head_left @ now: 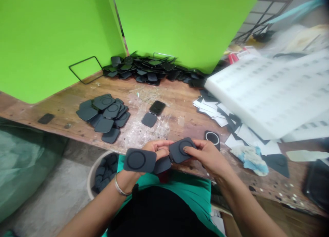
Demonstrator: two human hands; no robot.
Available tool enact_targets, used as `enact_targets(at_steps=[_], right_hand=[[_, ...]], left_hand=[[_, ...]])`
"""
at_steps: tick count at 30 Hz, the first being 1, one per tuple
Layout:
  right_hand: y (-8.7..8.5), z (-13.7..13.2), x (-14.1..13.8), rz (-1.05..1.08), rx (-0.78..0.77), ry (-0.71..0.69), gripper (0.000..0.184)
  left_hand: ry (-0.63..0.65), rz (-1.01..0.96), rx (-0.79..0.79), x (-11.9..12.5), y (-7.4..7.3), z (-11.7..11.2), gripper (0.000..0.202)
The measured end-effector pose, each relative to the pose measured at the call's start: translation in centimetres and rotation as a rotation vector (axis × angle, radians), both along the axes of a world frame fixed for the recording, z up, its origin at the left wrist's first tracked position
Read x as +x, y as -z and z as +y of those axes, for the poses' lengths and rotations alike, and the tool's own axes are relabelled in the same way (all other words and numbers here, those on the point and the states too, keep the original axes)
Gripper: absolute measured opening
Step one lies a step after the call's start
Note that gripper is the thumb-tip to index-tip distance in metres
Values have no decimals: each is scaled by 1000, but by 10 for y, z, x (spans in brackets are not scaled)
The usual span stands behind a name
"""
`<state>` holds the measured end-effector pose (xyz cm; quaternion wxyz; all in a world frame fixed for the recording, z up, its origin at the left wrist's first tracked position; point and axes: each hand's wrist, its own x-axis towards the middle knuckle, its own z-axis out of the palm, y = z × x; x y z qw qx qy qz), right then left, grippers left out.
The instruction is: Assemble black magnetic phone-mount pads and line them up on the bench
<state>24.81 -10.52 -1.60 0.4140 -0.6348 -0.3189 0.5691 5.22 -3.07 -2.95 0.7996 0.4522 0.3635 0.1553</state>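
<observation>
1. Closed in at the back by bright green boards [180, 24], over a worn wooden table [177, 110]; for a landmark, take the loose two-leaf unit [149, 119], opened flat mid-table, perhaps to keep it separate.
2. Up and left of that unit, against the green: a thin black frame [81, 61], likely propped out of the way.
3. Directly left of the unit: a pile of dark pads [104, 117], overlapped, probably to save room within reach.
4. Below and left of it, down past the table edge: a pale bucket [90, 182], filled with dark pieces.
5. Beyond it, massed along the green: a black heap [144, 70], seemingly as stock.
6. Nearer the body than the unit: a dark three-panel piece [162, 165]; impossible to tell whether fully joined. Grasped mid-piece by the left hand [154, 147], thumb over, likely for support.
7. Pinched at its right panel by the right hand [209, 154], thumb pressed on the ring, perhaps to steady it.
8. Right of the unit: a white-ringed square [212, 137], scattered white cards [222, 122], a crumpled cloth [250, 160] and a white slotted block [257, 89], apparently set aside.
</observation>
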Motion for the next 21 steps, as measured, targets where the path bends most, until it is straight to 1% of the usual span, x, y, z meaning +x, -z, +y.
enact_targets(at_steps=[5, 12, 16, 19, 21], right_hand=[[1, 0, -1, 3, 8, -5, 31], [-2, -1, -1, -77, 45, -6, 30], [-5, 0, -3, -138, 61, -10, 27], [-7, 0, -5, -183, 81, -5, 26], [-8, 1, -6, -211, 91, -4, 25]], left_hand=[[13, 9, 17, 0, 3, 0, 49], [3, 29, 20, 0, 2, 0, 47], [-12, 11, 16, 2, -2, -1, 43], [-34, 58, 14, 3, -7, -2, 40], [-42, 79, 15, 3, -8, -3, 42]])
